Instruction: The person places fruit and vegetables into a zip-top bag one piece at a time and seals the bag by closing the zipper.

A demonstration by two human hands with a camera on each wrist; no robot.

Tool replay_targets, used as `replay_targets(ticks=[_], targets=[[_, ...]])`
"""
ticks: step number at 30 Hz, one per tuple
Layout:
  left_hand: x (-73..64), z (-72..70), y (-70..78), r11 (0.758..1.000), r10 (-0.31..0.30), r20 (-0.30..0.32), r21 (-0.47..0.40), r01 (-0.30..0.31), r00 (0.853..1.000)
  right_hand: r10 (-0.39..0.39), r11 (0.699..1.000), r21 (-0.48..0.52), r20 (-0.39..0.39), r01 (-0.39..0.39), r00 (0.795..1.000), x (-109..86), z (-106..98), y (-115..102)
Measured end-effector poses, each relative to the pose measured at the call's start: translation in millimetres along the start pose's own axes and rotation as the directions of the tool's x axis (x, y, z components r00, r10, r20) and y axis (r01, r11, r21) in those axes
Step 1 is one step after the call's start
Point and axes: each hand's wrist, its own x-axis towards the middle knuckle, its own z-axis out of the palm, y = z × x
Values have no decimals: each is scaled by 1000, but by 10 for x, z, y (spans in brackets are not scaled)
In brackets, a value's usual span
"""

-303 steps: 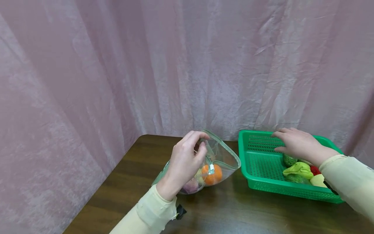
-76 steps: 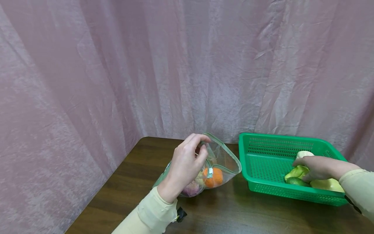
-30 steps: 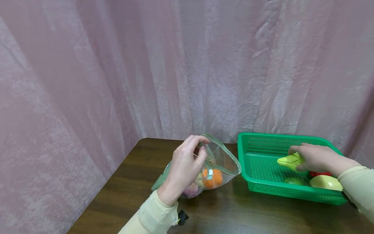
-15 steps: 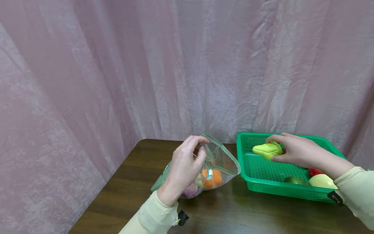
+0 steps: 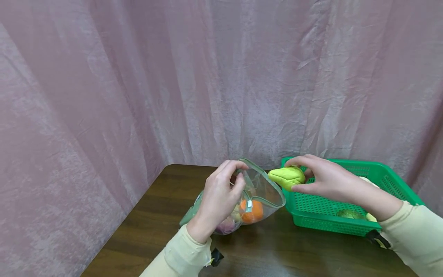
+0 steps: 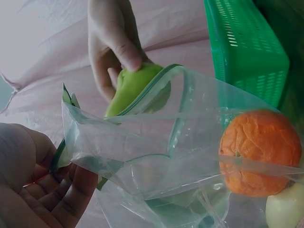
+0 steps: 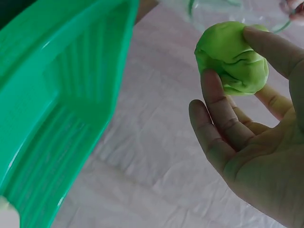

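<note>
My right hand point(image 5: 333, 181) pinches a light-green, creased chayote point(image 5: 286, 176) between thumb and fingers. The chayote's tapered end points left, at the mouth of a clear zip bag point(image 7: 216, 13). In the left wrist view, the chayote point(image 6: 135, 88) lies against the green-edged bag rim, partly seen through the film. My left hand point(image 5: 219, 198) grips the opposite side of that rim, keeping the mouth spread. Inside the bag are a wrinkled mandarin point(image 6: 259, 154), a pale round item point(image 6: 287, 206) and a purplish item point(image 5: 225, 225), partly hidden by the left hand.
A green perforated basket point(image 5: 325, 222) stands right of the bag on the brown wooden table point(image 5: 149, 223). In it lie a dark-green item point(image 5: 350, 214) and pale items, partly covered by the right arm. A pinkish curtain point(image 5: 221, 84) hangs behind the table.
The right hand took the chayote from the basket, lifted it and carried it left to the bag's mouth. The left hand has kept its hold on the bag throughout.
</note>
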Motion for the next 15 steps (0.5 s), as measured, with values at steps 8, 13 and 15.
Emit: replay_targets(ticks=[8, 13, 15], targets=[[-5, 4, 0, 1000, -25, 11, -3, 25, 1000, -49, 999, -21, 22, 50, 999, 196, 231, -277], [-7, 5, 2, 999, -29, 9, -21, 29, 1000, -60, 997, -55, 27, 61, 998, 279, 356, -358], [-9, 4, 2, 999, -30, 0, -26, 30, 1000, -71, 996, -59, 30, 72, 997, 301, 395, -378]])
